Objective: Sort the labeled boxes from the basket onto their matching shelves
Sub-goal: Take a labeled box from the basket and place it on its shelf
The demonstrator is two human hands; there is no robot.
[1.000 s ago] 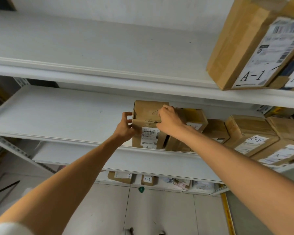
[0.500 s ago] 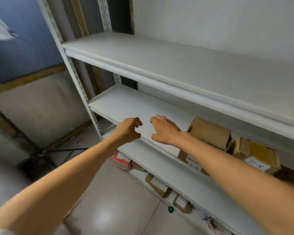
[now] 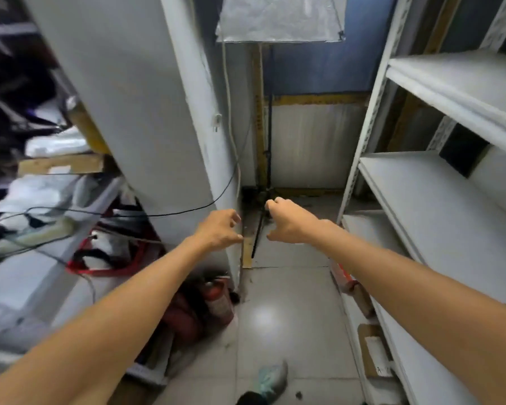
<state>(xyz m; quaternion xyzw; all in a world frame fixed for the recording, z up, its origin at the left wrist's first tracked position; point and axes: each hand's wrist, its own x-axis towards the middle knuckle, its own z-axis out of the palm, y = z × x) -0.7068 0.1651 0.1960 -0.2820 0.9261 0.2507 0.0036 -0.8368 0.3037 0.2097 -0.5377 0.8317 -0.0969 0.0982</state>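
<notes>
Two hands empty, held apart, fingers loosely curled: left hand (image 3: 219, 229), right hand (image 3: 289, 222). Low at left, red basket (image 3: 105, 260), contents blurred; shelves (image 3: 438, 206) at right. We should turn left, read each label before gripping.

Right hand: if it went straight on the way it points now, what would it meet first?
Likely the thin black stand in the corner, ahead of the right hand; the pale wall panel stands behind it. Nothing nearer shows in that line, but depth is hard to judge.
</notes>
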